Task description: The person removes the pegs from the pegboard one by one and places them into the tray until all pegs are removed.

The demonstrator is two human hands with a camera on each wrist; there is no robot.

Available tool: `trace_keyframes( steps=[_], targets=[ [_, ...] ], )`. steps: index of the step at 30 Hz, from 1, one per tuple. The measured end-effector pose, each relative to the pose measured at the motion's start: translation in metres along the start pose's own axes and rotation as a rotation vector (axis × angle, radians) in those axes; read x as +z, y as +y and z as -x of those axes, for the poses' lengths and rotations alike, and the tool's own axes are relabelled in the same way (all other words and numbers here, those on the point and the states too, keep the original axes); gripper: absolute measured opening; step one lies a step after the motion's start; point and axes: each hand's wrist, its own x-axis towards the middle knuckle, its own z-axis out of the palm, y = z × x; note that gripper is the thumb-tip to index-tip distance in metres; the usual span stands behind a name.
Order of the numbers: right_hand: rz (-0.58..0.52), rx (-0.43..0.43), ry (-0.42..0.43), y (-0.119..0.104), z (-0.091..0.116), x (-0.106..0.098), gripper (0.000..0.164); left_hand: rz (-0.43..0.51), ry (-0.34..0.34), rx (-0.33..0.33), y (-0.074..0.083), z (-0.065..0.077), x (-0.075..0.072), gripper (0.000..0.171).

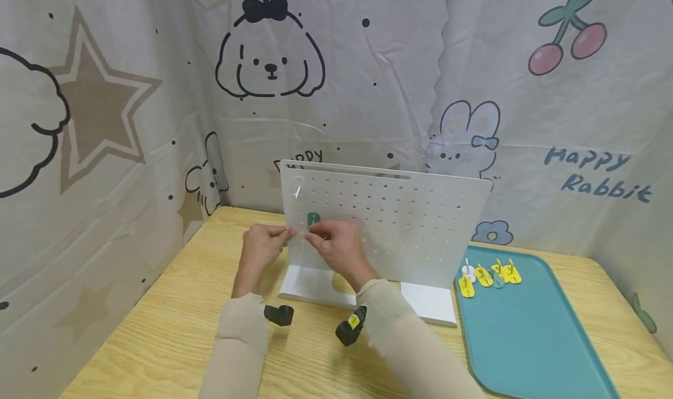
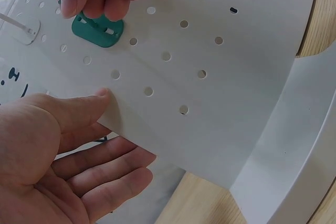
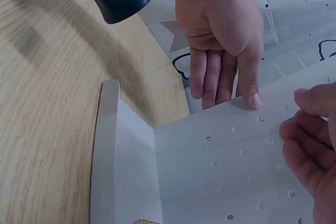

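Observation:
A white pegboard (image 1: 410, 229) with rows of round holes stands upright on the table. My left hand (image 1: 259, 246) grips its left edge, the thumb on the front face and the other fingers behind, as the left wrist view shows. Against the board's left part lies a green hook (image 2: 100, 31) with a rounded plate. My right hand (image 1: 339, 246) pinches this hook at its peg, and the fingertips hide part of it. Higher up, near the top left corner, a white hook (image 1: 298, 191) sits on the board.
A teal tray (image 1: 526, 340) lies to the right of the board. Near its far left corner are several yellow hooks (image 1: 466, 287), a white hook (image 1: 468, 272) and a green hook (image 1: 497, 280). White feet (image 1: 428, 302) support the board; a printed curtain (image 1: 368, 95) hangs behind.

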Motion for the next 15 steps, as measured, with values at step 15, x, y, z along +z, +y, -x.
trace_keyframes(
  steps=[15],
  targets=[
    [-0.012, -0.007, 0.027, -0.0039, 0.0017, -0.0022, 0.012, 0.003, 0.009, 0.015, -0.0008, -0.0001, -0.0006, 0.033]
  ],
)
